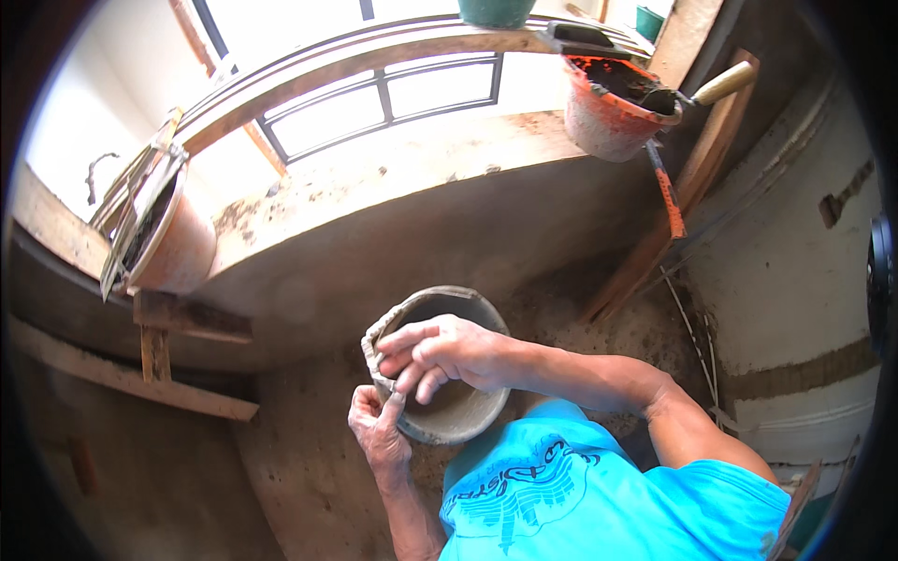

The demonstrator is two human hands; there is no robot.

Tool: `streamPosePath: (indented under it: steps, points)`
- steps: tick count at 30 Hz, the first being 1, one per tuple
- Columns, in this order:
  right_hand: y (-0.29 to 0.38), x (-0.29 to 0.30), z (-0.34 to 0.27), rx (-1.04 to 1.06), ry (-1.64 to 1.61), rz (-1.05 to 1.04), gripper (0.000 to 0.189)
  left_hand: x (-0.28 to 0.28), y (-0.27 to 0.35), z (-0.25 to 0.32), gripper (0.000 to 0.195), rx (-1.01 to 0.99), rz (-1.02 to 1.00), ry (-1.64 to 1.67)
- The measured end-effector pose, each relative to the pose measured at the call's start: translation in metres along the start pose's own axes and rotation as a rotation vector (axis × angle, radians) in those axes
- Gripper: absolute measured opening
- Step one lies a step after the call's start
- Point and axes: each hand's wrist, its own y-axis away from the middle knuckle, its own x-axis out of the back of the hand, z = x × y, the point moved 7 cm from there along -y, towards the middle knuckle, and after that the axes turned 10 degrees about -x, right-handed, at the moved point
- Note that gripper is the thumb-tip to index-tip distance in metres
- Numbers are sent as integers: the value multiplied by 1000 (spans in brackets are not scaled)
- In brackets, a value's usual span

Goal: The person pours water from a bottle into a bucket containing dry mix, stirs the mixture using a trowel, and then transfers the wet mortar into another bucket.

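A round, mortar-stained bucket (459,414) is tilted before my body, its opening facing up towards me. A pale strip (372,343), perhaps cord or cloth, runs along its left rim. My left hand (381,424) grips the near-left rim, thumb on top and fingers curled outside. Over the opening reaches my right hand (445,350), fingers apart and pointing at the pale strip. Nothing shows held in it; whether its fingertips touch the rim is unclear. My right hand and forearm hide part of the bucket's inside.
An orange bucket (603,130) of mortar stands at the ledge's right end, a wood-handled trowel (722,83) in it. An orange-handled tool (666,189) hangs below. Another bucket (179,238) sits on the left. A wooden plank (393,48) crosses the window; a slanted timber (673,217) stands right.
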Motion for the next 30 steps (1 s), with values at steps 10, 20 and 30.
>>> streamPosePath:
  steps: [10,20,30]
  points:
    - [260,-21,-198,1024,1956,1388,32,40,-34,66,35,41,-97,186]
    - [364,37,-309,226,2770,2099,48,-49,-92,172,47,-785,-409,-263]
    - [347,87,-343,-111,2938,1815,16,-172,-221,134,38,17,-198,504]
